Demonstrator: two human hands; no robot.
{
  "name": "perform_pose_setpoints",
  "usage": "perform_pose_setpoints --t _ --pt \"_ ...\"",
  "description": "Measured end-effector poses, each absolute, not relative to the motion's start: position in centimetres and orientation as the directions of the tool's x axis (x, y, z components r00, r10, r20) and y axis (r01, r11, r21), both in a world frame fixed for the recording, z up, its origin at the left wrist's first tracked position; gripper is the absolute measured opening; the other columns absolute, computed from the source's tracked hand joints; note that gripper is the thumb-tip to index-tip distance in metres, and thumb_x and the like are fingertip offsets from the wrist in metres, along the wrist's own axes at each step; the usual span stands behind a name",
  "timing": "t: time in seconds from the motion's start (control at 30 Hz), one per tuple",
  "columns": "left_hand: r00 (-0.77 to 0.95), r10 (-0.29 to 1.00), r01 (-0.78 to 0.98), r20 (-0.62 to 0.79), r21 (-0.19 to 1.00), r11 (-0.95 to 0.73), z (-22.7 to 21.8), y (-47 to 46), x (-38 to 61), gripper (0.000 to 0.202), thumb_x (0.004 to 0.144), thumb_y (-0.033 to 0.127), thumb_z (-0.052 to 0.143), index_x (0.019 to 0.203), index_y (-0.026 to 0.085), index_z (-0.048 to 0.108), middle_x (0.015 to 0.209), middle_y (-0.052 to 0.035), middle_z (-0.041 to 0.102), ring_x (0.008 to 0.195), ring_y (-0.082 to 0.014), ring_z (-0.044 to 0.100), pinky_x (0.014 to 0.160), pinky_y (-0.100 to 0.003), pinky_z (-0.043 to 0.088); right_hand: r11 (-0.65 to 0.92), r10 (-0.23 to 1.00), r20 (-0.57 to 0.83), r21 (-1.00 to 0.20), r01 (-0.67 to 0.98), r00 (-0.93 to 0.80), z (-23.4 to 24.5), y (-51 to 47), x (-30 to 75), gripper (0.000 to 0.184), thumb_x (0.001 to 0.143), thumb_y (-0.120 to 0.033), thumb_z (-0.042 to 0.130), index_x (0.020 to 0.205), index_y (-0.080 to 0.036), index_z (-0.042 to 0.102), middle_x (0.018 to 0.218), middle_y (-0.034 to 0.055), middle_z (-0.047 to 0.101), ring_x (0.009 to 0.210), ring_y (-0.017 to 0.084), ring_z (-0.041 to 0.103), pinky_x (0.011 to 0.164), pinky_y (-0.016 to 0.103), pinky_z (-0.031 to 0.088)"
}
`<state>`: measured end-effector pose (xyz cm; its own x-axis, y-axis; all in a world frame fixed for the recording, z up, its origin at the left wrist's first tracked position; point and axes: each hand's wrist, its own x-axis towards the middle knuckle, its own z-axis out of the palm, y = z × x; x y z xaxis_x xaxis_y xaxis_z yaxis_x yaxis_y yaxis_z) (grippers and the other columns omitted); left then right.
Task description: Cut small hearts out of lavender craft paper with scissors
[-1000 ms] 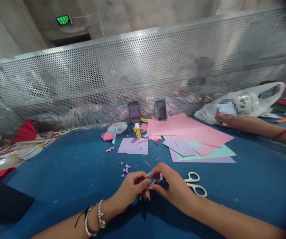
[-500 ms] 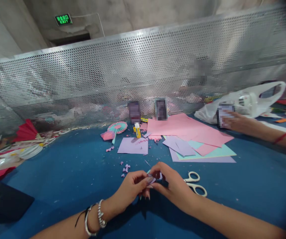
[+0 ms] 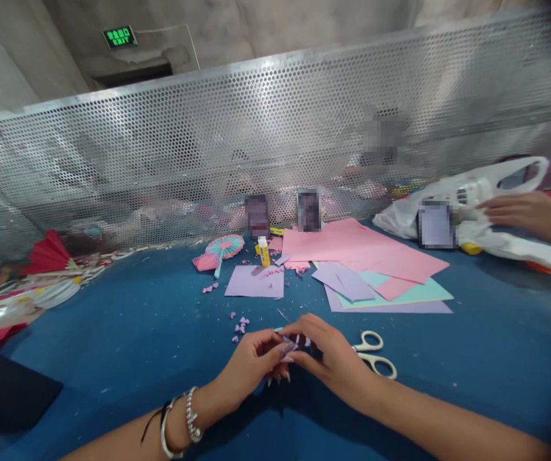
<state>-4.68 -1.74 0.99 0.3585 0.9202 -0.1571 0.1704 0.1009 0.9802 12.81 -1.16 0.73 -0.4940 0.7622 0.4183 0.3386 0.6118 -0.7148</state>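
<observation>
Moved since a second ago: a co-worker's hand (image 3: pixel 525 211) at the far right has gone from a small blurred item to the white plastic bag (image 3: pixel 477 205), and the bag now lies further across that corner; the person's own two hands have barely shifted.
Far left: a red folded fan (image 3: pixel 47 253) and loose craft scraps lie at the edge of the blue surface (image 3: pixel 112 333), well apart from the work.
Left hand (image 3: pixel 251 365): the wrist carries bracelets; thumb and forefinger are pinched shut, this grip holding the left end of the small paper piece (image 3: pixel 290 344).
Small paper piece: a lilac scrap, with a sliver of mint showing, held just above the surface between the two hands, low in the middle of the view. Too small and too covered to tell its fold.
Long axis: as far as it shows, the piece runs left to right, from one pinch to the other.
Right hand (image 3: pixel 330 358): fingers curl over the right end of the same piece, this grip also closed on it; fingertips of both hands touch or nearly touch.
Nearer hand: neither, both hold it equally.
Behind the hands: tiny lilac cut-outs (image 3: pixel 240 323), then a lilac sheet (image 3: pixel 255 282), a glue stick (image 3: pixel 263 251) and a round paper fan (image 3: pixel 224 246).
Right of the hands: scissors (image 3: pixel 374 355) lie just beside the right hand, untouched.
Further right: pink paper (image 3: pixel 361 246) lies stacked over mint and lilac sheets.
</observation>
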Motion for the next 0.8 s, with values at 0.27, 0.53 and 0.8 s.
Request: perform_pose_setpoints --t 0.27,0.53,0.8 --pt "0.388 0.913 0.169 -0.125 0.984 0.063 0.78 -1.71 -4.86 0.032 0.082 0.042 0.053 0.076 0.010 0.058 0.055 0.0003 0.059 0.047 -0.0059 0.049 0.046 -0.016 0.035 0.489 0.824 0.334 -0.827 0.278 -0.458 0.91 -1.06 12.72 0.018 0.080 -0.029 0.061 0.098 -0.023 0.062 0.084 0.0011 0.055 0.076 0.013 0.051 0.066 0.023 0.040" --pt "0.389 0.915 0.175 -0.111 0.984 0.045 0.53 -1.80 -4.89 0.032 0.081 0.041 0.054 0.072 0.010 0.058 0.053 -0.0001 0.059 0.045 -0.0058 0.048 0.045 -0.015 0.036 0.381 0.867 0.261 -0.896 0.228 -0.423 0.97 -1.06 12.52 0.014 0.077 -0.032 0.063 0.085 -0.020 0.064 0.080 -0.0001 0.055 0.071 0.012 0.051 0.063 0.022 0.038" --pt "0.426 0.903 0.194 -0.051 0.980 -0.036 0.79 -2.02 -5.00 0.037 0.084 0.041 0.050 0.072 0.009 0.065 0.063 -0.0058 0.067 0.049 -0.0070 0.051 0.046 -0.016 0.036 0.296 0.888 0.217 -0.944 0.145 -0.405 0.37 -0.49 12.41 0.013 0.075 -0.031 0.065 0.079 -0.019 0.065 0.078 -0.0002 0.054 0.069 0.011 0.051 0.061 0.022 0.038"
